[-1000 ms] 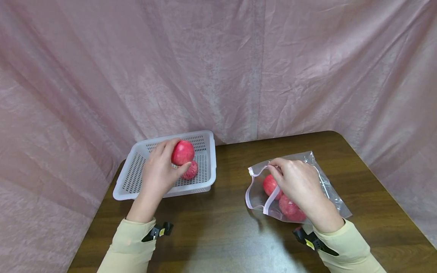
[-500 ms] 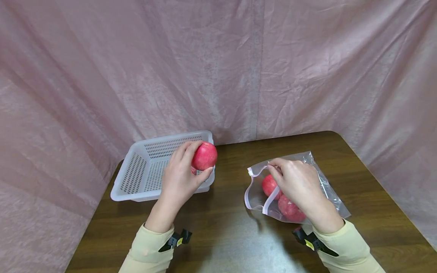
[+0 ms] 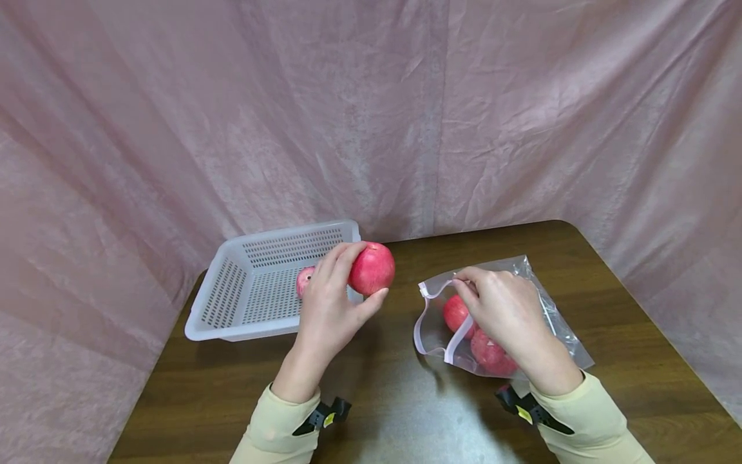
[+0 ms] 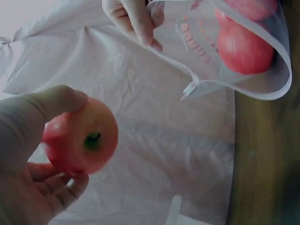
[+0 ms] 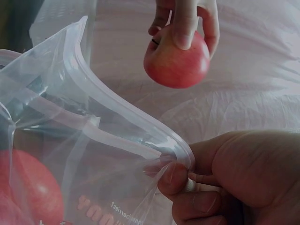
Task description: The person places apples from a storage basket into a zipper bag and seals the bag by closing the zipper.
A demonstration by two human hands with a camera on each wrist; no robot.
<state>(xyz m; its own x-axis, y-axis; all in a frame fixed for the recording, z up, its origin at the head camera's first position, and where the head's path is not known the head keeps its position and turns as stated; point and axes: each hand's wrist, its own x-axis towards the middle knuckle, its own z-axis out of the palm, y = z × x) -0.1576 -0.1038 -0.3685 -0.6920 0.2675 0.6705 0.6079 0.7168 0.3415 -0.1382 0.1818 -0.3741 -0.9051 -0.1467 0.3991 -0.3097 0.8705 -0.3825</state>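
Observation:
My left hand (image 3: 333, 309) grips a red apple (image 3: 371, 268) in the air, just right of the white perforated basket (image 3: 232, 303). The same apple (image 4: 82, 140) shows between thumb and fingers in the left wrist view and, in the right wrist view, the apple (image 5: 177, 63). One more apple (image 3: 304, 281) lies in the basket. My right hand (image 3: 498, 309) pinches the upper lip of a clear zip bag (image 3: 545, 316), holding its mouth wide toward the left. The bag (image 5: 70, 140) holds two apples (image 3: 489, 354).
The dark wooden table (image 3: 394, 399) ends at a rounded far right corner. A pink cloth backdrop (image 3: 371, 109) hangs close behind and drapes at both sides. The basket stands at the table's far left edge.
My left hand has lifted the apple out of the basket and carried it rightward toward the bag's mouth. The right hand keeps its hold on the bag's lip.

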